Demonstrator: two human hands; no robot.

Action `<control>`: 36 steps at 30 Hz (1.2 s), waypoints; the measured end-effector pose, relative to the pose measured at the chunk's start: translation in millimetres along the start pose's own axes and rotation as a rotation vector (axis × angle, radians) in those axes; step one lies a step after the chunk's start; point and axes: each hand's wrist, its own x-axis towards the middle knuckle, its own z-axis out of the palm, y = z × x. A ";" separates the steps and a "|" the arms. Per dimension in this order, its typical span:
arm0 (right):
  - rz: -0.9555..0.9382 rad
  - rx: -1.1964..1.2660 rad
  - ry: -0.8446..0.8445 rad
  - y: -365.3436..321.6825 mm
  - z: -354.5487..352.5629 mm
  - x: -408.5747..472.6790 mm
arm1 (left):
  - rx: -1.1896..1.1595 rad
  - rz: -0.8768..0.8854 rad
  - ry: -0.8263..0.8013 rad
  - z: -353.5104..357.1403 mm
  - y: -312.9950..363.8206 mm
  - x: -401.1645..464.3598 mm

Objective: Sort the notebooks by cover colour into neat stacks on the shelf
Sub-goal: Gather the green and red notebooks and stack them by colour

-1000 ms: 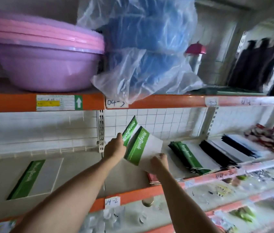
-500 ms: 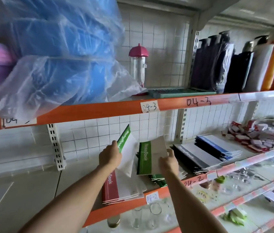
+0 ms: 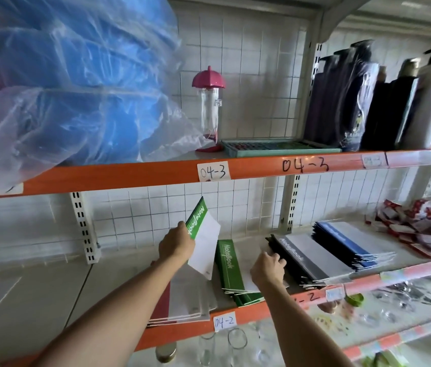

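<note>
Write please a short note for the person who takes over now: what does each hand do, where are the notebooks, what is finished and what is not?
Left hand grips one green notebook, raised and tilted above the shelf.
Right hand rests on the green stack; whether it grips anything is unclear.
Stacks on the shelf, left to right: red stack, green, black stack, blue stack.
Done: four colour stacks formed.
Left: lay the held green notebook on the green stack; square up the fanned edges.
</note>
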 end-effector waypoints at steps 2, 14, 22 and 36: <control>0.001 -0.012 -0.020 0.6 -1.0 4.5 | -0.040 -0.024 -0.011 1.3 6.0 2.5; -0.087 0.005 -0.122 10.4 -9.8 22.0 | -0.174 -0.159 -0.329 48.0 53.2 -10.6; -0.193 0.009 -0.088 12.8 -11.3 14.4 | 0.284 0.037 -0.396 74.2 45.3 -21.4; -0.373 0.060 -0.033 -59.9 12.0 -29.1 | 0.251 0.301 -0.190 33.5 -61.2 -8.8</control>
